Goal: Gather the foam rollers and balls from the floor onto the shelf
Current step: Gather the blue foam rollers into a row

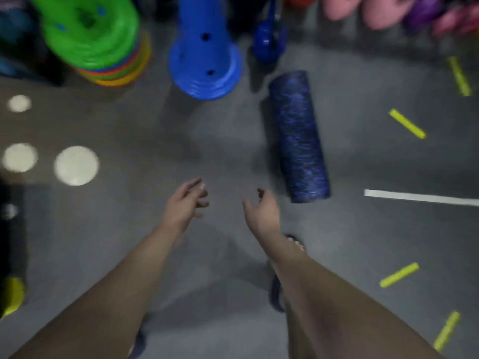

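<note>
A dark blue marbled foam roller (298, 136) lies on the grey floor, its long axis running away from me, right of centre. My left hand (188, 200) hangs above the floor to the roller's left, fingers loosely spread and holding nothing. My right hand (260, 208) is just left of the roller's near end, fingers relaxed and slightly curled, not touching it. No shelf and no balls are plainly visible; the picture is blurred.
A stack of blue cones (204, 53) and a stack of green and coloured rings (96, 40) stand at the back. Pink and purple items (383, 11) sit far right. Yellow tape strips (407, 123) and a white line (420, 197) mark the floor. My sandalled foot (295, 242) shows below my right arm.
</note>
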`<state>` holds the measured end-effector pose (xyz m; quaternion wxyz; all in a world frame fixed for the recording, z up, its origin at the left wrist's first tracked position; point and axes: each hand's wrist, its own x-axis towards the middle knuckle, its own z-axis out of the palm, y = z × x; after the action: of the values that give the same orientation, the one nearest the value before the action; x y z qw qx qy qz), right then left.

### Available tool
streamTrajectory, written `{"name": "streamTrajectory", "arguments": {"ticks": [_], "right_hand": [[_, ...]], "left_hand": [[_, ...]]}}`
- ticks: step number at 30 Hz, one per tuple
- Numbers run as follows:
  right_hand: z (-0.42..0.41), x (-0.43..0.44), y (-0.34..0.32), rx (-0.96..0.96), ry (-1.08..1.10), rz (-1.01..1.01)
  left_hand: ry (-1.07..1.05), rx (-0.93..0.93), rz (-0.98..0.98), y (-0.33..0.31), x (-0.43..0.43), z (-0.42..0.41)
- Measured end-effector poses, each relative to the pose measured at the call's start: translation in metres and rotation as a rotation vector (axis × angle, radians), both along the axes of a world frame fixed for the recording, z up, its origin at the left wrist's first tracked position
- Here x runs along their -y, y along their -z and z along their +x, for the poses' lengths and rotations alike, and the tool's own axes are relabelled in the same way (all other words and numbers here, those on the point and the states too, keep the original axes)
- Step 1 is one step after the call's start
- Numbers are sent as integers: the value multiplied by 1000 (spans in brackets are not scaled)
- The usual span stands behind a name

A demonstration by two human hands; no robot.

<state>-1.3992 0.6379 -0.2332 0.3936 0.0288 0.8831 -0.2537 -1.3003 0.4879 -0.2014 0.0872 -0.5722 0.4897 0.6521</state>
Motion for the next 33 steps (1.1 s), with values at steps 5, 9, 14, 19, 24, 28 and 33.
{"name": "streamTrajectory", "arguments": {"ticks": [5, 9, 14, 19, 24, 28, 33], "right_hand": [[-133, -129, 61, 33, -50, 195], [-202, -163, 126, 76, -177, 211], [-213, -138, 167, 102, -159, 251], [-142, -103, 125, 164, -72, 228], [-34, -53, 89, 448, 11, -72], [-12, 29, 113, 260, 289, -102], [62, 129, 153, 266, 99, -25]], "left_hand": [[74, -49, 112, 79, -124, -149], [30, -59, 127, 142, -181, -213], [9, -29, 121, 172, -178, -198], [10, 105, 76, 151, -134, -104], [46, 177, -59, 147, -71, -8], [647, 436, -377, 148, -26, 55], [424, 348, -258, 212, 13, 66]]}}
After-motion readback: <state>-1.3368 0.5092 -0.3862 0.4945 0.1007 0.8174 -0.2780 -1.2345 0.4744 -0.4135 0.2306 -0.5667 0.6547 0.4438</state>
